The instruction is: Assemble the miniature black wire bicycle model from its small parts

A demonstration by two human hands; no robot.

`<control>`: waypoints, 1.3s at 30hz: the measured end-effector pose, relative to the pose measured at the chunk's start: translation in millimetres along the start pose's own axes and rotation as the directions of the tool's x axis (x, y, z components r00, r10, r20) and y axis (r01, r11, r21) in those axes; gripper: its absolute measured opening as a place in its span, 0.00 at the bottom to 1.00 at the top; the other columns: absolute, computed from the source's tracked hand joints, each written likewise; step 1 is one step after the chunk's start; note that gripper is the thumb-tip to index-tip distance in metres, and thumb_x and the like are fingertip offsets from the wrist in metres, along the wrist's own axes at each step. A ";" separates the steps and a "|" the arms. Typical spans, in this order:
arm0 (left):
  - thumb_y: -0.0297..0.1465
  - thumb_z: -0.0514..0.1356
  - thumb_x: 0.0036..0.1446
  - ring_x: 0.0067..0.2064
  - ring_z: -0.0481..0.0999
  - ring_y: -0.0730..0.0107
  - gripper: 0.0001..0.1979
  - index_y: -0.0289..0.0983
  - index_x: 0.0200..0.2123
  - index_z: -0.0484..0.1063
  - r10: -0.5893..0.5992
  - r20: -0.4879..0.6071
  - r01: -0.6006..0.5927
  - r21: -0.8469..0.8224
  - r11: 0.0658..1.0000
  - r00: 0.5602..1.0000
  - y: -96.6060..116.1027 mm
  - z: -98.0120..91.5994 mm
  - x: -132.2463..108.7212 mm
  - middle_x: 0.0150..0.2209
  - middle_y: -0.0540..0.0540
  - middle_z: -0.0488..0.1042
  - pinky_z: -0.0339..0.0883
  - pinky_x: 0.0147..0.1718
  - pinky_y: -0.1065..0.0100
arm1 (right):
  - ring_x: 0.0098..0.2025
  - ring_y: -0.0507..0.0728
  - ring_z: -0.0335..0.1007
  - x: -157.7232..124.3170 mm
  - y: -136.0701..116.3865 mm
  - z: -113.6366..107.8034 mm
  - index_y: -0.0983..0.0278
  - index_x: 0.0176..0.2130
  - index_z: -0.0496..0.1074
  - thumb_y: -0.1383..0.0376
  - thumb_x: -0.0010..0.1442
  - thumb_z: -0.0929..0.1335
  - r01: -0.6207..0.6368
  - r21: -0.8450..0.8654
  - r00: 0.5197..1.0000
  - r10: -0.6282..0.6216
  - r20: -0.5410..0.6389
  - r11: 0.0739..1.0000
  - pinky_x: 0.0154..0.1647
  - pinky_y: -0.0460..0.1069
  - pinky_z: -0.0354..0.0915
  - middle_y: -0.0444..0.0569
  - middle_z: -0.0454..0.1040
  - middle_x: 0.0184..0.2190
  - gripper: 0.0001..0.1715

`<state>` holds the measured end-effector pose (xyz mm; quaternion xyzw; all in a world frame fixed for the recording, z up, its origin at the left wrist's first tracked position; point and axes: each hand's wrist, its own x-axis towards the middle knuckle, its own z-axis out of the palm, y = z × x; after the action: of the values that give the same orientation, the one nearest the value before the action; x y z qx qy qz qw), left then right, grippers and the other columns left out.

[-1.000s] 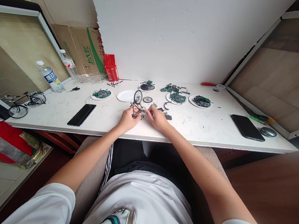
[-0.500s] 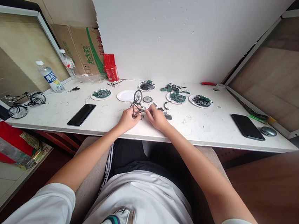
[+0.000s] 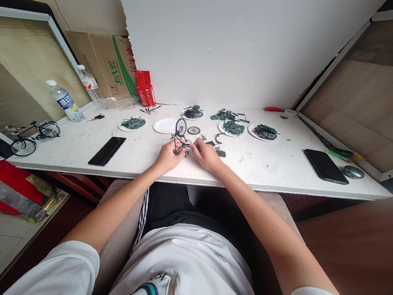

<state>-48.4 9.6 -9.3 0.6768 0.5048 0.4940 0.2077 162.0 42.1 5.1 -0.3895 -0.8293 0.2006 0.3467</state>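
Observation:
My left hand [image 3: 170, 157] is closed around the frame of a small black model bicycle [image 3: 181, 128], tilted with one wheel pointing up and away from me. Close beside it on the right, my right hand [image 3: 205, 154] pinches at the bicycle's side with thumb and forefinger; whatever small part lies between those fingertips is too small to make out. A loose spoked wheel [image 3: 194, 130] lies on the table just beyond the hands. Dark flat parts [image 3: 220, 153] and a curved black piece [image 3: 219, 137] rest right of my right hand.
Paper plates with green and black parts [image 3: 133, 123] [image 3: 233, 128] [image 3: 263, 132] line the table's back, beside a bare white plate [image 3: 165, 125]. A complete model bicycle [image 3: 36, 136] stands far left near bottles [image 3: 65, 101]. Phones [image 3: 107, 151] [image 3: 325, 167] and a mouse-like grey object [image 3: 353, 172] flank the work.
Almost nothing differs. Both hands stay at the model bicycle in the same grip, with only a very slight shift at the right fingertips.

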 end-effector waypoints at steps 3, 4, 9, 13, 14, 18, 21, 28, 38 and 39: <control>0.31 0.69 0.62 0.36 0.82 0.65 0.15 0.38 0.51 0.78 -0.011 0.003 0.011 0.008 1.000 1.000 1.2 -0.4 -0.1 0.36 0.47 0.82 0.76 0.42 0.65 | 0.30 0.59 0.67 0.7 0.7 0.8 0.57 0.40 0.64 0.51 0.77 0.61 0.004 -0.011 1.000 -0.004 -0.003 1.000 0.35 0.51 0.55 0.46 0.74 0.29 0.16; 0.31 0.68 0.62 0.36 0.82 0.65 0.15 0.38 0.51 0.78 -0.015 0.006 0.015 0.016 1.000 1.000 1.8 -0.5 -0.1 0.36 0.47 0.83 0.76 0.42 0.65 | 0.30 0.59 0.67 0.9 0.9 1.0 0.57 0.40 0.64 0.51 0.77 0.61 0.004 -0.013 1.000 -0.004 -0.001 1.000 0.35 0.51 0.55 0.46 0.73 0.29 0.16; 0.30 0.67 0.63 0.38 0.83 0.64 0.15 0.38 0.53 0.77 -0.029 0.018 0.028 0.059 0.998 0.999 4.5 -1.5 -0.2 0.38 0.46 0.84 0.76 0.44 0.64 | 0.30 0.58 0.67 0.9 -0.1 0.3 0.58 0.39 0.66 0.53 0.77 0.62 0.004 -0.026 1.000 -0.003 0.024 1.000 0.35 0.51 0.53 0.45 0.73 0.28 0.16; 0.30 0.67 0.64 0.39 0.84 0.62 0.14 0.39 0.52 0.77 -0.029 0.025 0.027 0.076 0.997 0.999 5.4 -1.9 0.1 0.38 0.46 0.84 0.76 0.46 0.62 | 0.29 0.57 0.66 0.3 -2.2 -1.1 0.59 0.38 0.68 0.54 0.78 0.62 0.001 -0.060 0.999 0.002 0.040 0.998 0.34 0.50 0.52 0.46 0.73 0.27 0.17; 0.30 0.66 0.64 0.40 0.84 0.61 0.14 0.39 0.52 0.77 -0.032 0.028 0.030 0.079 0.996 0.999 5.6 -2.0 0.1 0.38 0.46 0.84 0.76 0.47 0.62 | 0.29 0.57 0.65 0.2 -2.6 -1.2 0.59 0.38 0.68 0.54 0.78 0.62 -0.003 -0.070 0.999 0.006 0.044 0.998 0.34 0.50 0.52 0.46 0.73 0.27 0.17; 0.30 0.67 0.63 0.41 0.84 0.60 0.14 0.39 0.53 0.76 -0.041 0.031 0.038 0.084 0.996 0.999 5.7 -2.1 0.4 0.38 0.46 0.84 0.75 0.48 0.61 | 0.29 0.57 0.65 0.5 -3.6 -1.3 0.60 0.37 0.70 0.55 0.78 0.62 -0.016 -0.094 0.998 0.022 0.059 0.995 0.34 0.50 0.52 0.46 0.73 0.27 0.18; 0.30 0.67 0.64 0.41 0.84 0.60 0.15 0.38 0.53 0.76 -0.042 0.033 0.039 0.084 0.996 0.999 5.7 -2.0 0.5 0.38 0.46 0.84 0.75 0.48 0.61 | 0.29 0.57 0.65 0.4 -4.2 -1.5 0.60 0.37 0.70 0.55 0.79 0.62 -0.015 -0.099 0.998 0.022 0.064 0.995 0.34 0.50 0.51 0.47 0.74 0.27 0.19; 0.29 0.67 0.64 0.42 0.85 0.60 0.14 0.38 0.52 0.76 -0.043 0.030 0.040 0.089 0.995 0.999 6.8 -2.6 0.3 0.38 0.45 0.85 0.76 0.49 0.60 | 0.29 0.56 0.64 0.2 -6.1 -1.9 0.60 0.36 0.69 0.55 0.78 0.62 -0.018 -0.102 0.997 0.025 0.067 0.995 0.34 0.51 0.51 0.47 0.74 0.27 0.19; 0.30 0.67 0.63 0.42 0.85 0.58 0.14 0.39 0.52 0.76 -0.059 0.029 0.056 0.088 0.994 0.998 7.0 -2.3 0.3 0.39 0.45 0.84 0.75 0.50 0.59 | 0.29 0.56 0.64 0.4 -8.0 -2.7 0.60 0.35 0.69 0.57 0.78 0.63 -0.013 -0.130 0.997 0.024 0.078 0.991 0.34 0.50 0.50 0.48 0.75 0.28 0.19; 0.30 0.67 0.63 0.42 0.85 0.58 0.14 0.39 0.52 0.76 -0.061 0.029 0.058 0.087 0.995 0.998 7.2 -2.5 0.3 0.38 0.45 0.84 0.75 0.50 0.59 | 0.29 0.56 0.64 0.3 -8.3 -2.8 0.60 0.35 0.70 0.57 0.78 0.63 -0.013 -0.131 0.997 0.024 0.079 0.991 0.34 0.50 0.50 0.48 0.75 0.28 0.19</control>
<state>-47.2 6.4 -2.5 0.6775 0.5421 0.4546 0.2010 159.7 37.4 12.0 -0.4107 -0.8504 0.1646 0.2849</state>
